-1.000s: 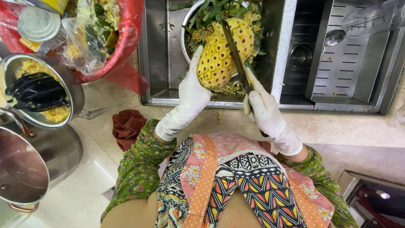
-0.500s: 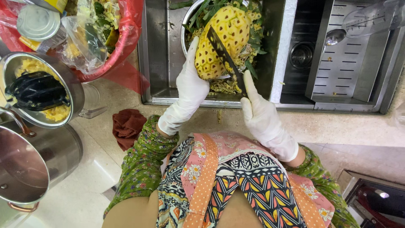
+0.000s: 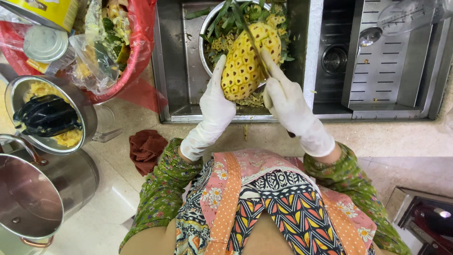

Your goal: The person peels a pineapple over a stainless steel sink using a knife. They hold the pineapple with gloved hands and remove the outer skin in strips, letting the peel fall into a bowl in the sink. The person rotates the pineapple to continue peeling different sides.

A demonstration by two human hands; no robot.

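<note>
Mostly peeled: pineapple (image 3: pixel 245 61), yellow flesh bare, eyes remaining, clasped by left hand (image 3: pixel 216 106) over sink's bowl (image 3: pixel 204 52) of trimmings; right hand (image 3: pixel 288 101) clenches knife (image 3: pixel 250 38).

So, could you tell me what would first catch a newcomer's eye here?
The peeled yellow pineapple, held over the steel sink by the white-gloved left hand. The gloved right hand lays a knife against it, above a bowl of green trimmings. At left, a red-lined waste bin stands out.
</note>
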